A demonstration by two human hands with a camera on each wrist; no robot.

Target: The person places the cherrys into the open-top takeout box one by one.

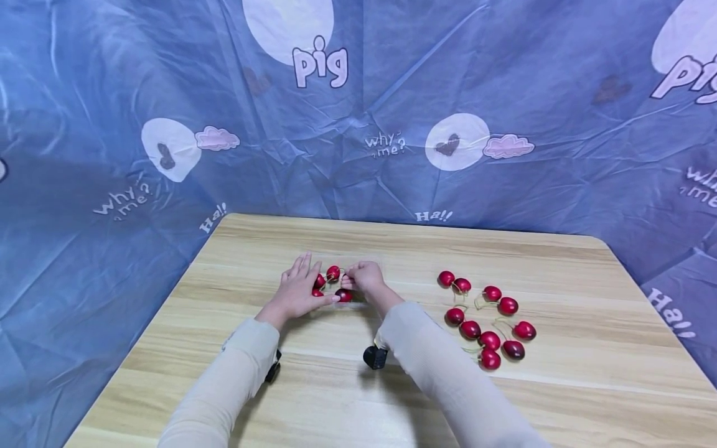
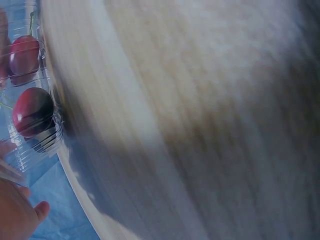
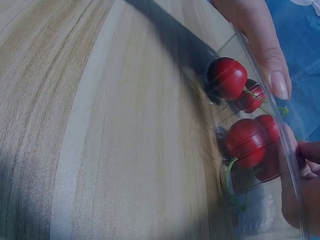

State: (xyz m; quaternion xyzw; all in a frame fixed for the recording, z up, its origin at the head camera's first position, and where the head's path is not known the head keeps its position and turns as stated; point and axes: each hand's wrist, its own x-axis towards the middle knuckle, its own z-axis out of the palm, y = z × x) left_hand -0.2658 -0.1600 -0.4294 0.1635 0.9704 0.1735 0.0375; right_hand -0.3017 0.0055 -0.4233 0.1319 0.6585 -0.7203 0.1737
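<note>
A clear plastic box (image 3: 270,220) holds several red cherries (image 1: 333,274) with green stems. My left hand (image 1: 297,292) rests over the box's left side, fingers spread, thumb stretched along its near rim. In the right wrist view the left thumb (image 3: 272,65) lies over the rim beside the cherries. My right hand (image 1: 366,279) is at the box's right part, fingers curled, fingertips pinching at a thin cherry stem; the exact grip is partly hidden. A dark red cherry (image 2: 33,112) sits by the box wall in the left wrist view.
To the right on the wooden table (image 1: 347,404) lie several loose cherries (image 1: 490,340), many joined in pairs by their stems. A blue printed cloth (image 1: 358,155) hangs behind the table. Black wrist cameras (image 1: 375,357) hang below the sleeves.
</note>
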